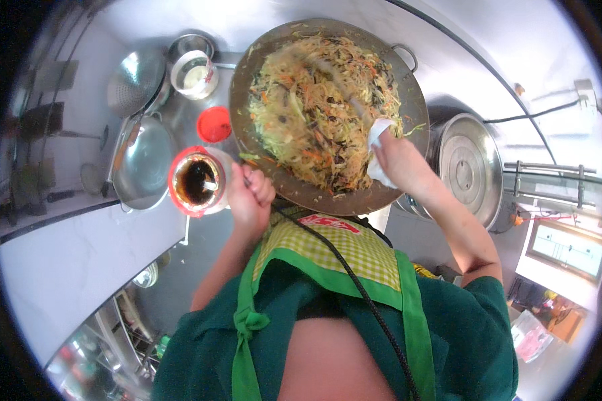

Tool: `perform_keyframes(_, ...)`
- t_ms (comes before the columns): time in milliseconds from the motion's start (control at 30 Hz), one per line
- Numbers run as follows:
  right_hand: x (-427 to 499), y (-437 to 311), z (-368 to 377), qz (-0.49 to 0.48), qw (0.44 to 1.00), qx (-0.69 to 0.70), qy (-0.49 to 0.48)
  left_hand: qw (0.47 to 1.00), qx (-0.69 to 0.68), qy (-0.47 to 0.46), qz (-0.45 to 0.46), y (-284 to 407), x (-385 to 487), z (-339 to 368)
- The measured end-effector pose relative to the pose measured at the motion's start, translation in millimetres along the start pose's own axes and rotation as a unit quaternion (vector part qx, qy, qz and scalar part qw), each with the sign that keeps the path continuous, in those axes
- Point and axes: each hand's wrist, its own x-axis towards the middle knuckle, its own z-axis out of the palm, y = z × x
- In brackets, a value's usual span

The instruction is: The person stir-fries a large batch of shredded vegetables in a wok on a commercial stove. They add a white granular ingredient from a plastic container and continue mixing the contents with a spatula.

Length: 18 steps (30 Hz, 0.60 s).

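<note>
A large wok (331,205) holds a heap of shredded vegetables with carrot strips and dark pieces (326,115). At its lower left, my left hand (253,193) grips the handle of a jug (220,178) with a red rim and dark liquid inside. My right hand (401,155) is over the wok's right side, closed around a white cloth (380,168). From the cloth a blurred utensil (353,103) reaches into the food; its far end cannot be made out.
Left of the wok are a red lid (213,124), a clear tub (194,75), a perforated metal strainer (135,82) and a metal pan (143,170). A large lidded metal pot (466,170) stands close on the right. A wall lies behind the wok.
</note>
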Motion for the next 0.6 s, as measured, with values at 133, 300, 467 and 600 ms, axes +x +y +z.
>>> perform_keyframes(133,-60.4,-2.8,0.8,-0.048,0.997,-0.058,-0.03,1.0,0.007,0.002,0.003,0.1,-0.5,-0.1)
perform_keyframes(300,-140.6,12.6,15.6,0.066,0.988,-0.133,-0.037,1.0,0.0,-0.014,-0.018,1.4,1.6,-0.7)
perform_keyframes(467,-146.9,38.9,69.6,0.178,0.982,-0.053,-0.02,0.998,0.02,-0.04,-0.032,4.2,3.6,-7.3)
perform_keyframes(600,-169.0,47.8,98.5,0.168,0.978,0.096,0.082,0.995,0.058,-0.082,-0.028,6.8,4.1,-8.7)
